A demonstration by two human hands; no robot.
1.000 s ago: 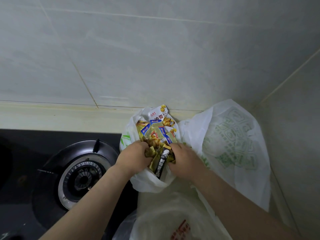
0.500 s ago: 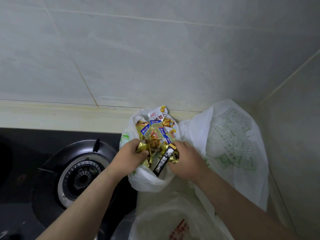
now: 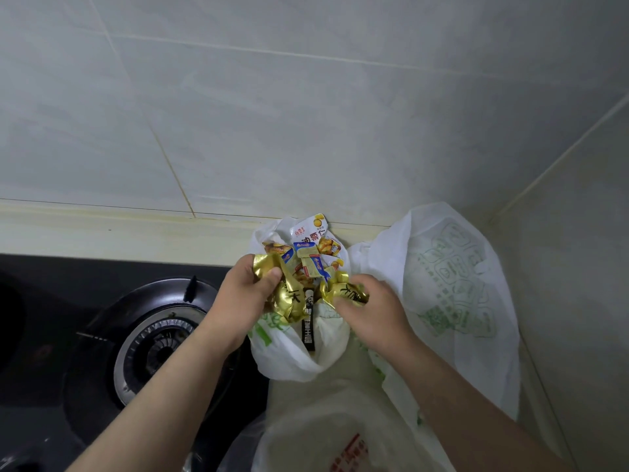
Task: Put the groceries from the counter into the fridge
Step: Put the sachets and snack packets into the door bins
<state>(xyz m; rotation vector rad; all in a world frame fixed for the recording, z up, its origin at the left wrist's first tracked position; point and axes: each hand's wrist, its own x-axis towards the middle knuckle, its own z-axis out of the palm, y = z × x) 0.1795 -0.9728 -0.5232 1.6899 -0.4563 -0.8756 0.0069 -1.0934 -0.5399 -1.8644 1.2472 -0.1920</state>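
Observation:
A small white plastic bag (image 3: pixel 289 356) sits on the counter by the wall, full of snack packets. My left hand (image 3: pixel 245 294) grips gold foil packets (image 3: pixel 289 294) lifted above the bag's mouth. My right hand (image 3: pixel 371 308) pinches another gold foil packet (image 3: pixel 343 289). A black stick packet (image 3: pixel 308 321) hangs between the two hands. More packets, among them a white chestnut packet (image 3: pixel 311 233) and blue-and-yellow ones (image 3: pixel 313 264), stick out at the back of the bag.
A larger white bag with green print (image 3: pixel 452 284) stands to the right in the tiled corner. Another plastic bag with red print (image 3: pixel 326 434) lies near me. A black gas hob with a burner (image 3: pixel 156 342) is on the left.
Both hands have risen out of the small bag, each with gold foil packets. The black stick packet has come up with them and now hangs upright.

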